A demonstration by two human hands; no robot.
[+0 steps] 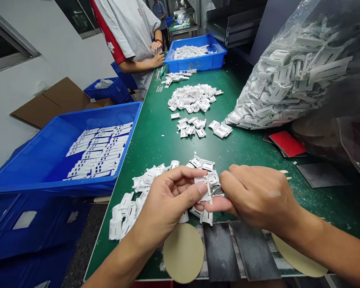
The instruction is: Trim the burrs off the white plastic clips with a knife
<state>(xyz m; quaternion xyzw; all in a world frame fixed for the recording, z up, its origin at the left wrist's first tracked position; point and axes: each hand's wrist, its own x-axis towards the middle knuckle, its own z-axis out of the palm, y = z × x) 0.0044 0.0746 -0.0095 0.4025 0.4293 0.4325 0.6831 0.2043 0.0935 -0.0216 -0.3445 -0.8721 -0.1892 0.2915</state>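
Observation:
My left hand (175, 192) pinches a small white plastic part (206, 191) between thumb and fingers, above the green table (156, 148). My right hand (252, 192) is closed on a thin metal blade (218, 191), its tip against the part's right side; most of the tool is hidden in the fist. Loose white parts (150, 176) lie behind and left of my left hand, with more partly hidden beneath both hands. Two smaller groups of white parts (193, 96) sit farther back on the table.
A blue bin (132, 120) with rows of white parts stands left. At the right is a clear bag (288, 84) of parts. Dark plates (222, 252) and a beige disc (183, 254) lie at the front edge. Behind, a person (141, 36) stands by another blue bin (198, 63).

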